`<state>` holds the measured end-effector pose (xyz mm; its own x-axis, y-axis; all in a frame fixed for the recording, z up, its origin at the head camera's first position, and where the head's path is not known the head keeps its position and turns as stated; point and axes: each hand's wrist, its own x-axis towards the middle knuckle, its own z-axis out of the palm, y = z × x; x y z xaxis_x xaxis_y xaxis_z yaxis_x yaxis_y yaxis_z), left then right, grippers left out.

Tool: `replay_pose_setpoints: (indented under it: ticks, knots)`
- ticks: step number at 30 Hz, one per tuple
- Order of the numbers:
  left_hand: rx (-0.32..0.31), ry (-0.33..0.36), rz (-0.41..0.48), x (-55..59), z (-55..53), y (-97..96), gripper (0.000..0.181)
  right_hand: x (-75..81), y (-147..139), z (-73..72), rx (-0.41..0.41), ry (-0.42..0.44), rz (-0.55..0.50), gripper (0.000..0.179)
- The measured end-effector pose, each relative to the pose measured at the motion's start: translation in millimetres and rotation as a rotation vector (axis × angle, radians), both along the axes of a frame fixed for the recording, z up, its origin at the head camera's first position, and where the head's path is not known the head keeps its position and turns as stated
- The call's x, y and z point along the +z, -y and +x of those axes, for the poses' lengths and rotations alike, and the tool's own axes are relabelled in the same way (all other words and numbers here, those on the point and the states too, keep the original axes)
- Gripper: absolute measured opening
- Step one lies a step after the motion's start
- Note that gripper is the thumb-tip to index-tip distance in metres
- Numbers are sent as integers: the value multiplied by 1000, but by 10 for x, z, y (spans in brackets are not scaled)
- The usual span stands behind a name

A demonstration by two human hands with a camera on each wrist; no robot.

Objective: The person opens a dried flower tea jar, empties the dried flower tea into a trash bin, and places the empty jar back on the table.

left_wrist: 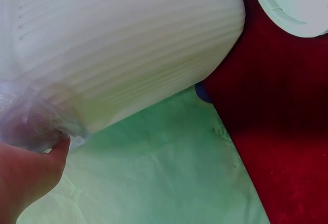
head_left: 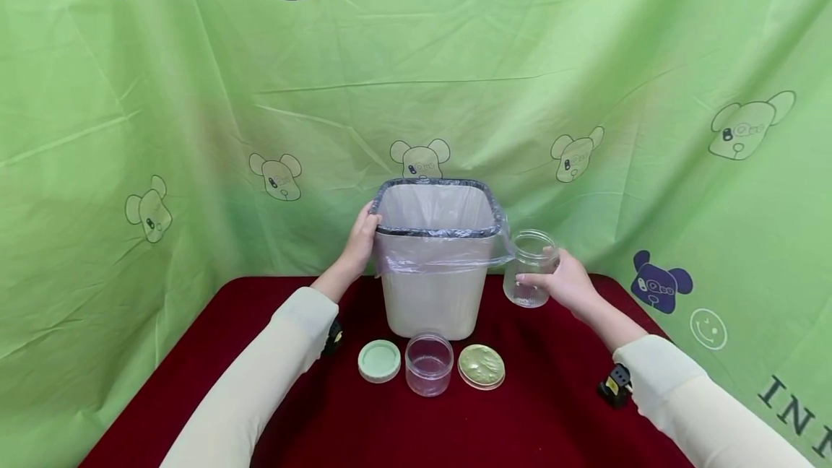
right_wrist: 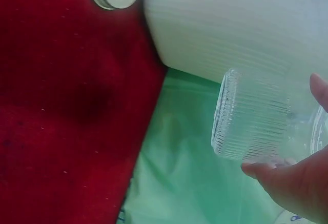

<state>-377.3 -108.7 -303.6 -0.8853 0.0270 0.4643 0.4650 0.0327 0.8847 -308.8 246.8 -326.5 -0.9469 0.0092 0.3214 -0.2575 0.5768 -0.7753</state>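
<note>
A pale trash bin [head_left: 434, 302] stands on the table, lined with a clear bag [head_left: 416, 260] folded over its dark rim. My left hand [head_left: 361, 237] grips the bin's upper left side through the bag; in the left wrist view the thumb of that hand [left_wrist: 36, 175] lies against the plastic and the other fingers are hidden. Right of the bin, my right hand [head_left: 564, 282] holds a clear glass jar [head_left: 531, 269] without a lid, raised off the table and tilted slightly. Ribbed sides show on the jar [right_wrist: 256, 119] in the right wrist view.
In front of the bin are a pale green lid [head_left: 379, 360], a short clear plastic container [head_left: 429, 368] and a gold lid [head_left: 482, 366]. Dark red cloth [head_left: 520, 425] covers the table. A green printed curtain [head_left: 455, 56] hangs close behind and on both sides.
</note>
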Motion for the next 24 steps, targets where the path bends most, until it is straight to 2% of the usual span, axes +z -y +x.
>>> replay_pose_setpoints:
  ticks: [8,24]
  knots:
    - [-13,7,-1,-17,-20,-6,62,-234,14,-2,7,37,-4,72]
    - [-4,12,-5,6,10,3,62,-599,43,0,10,36,-32,53]
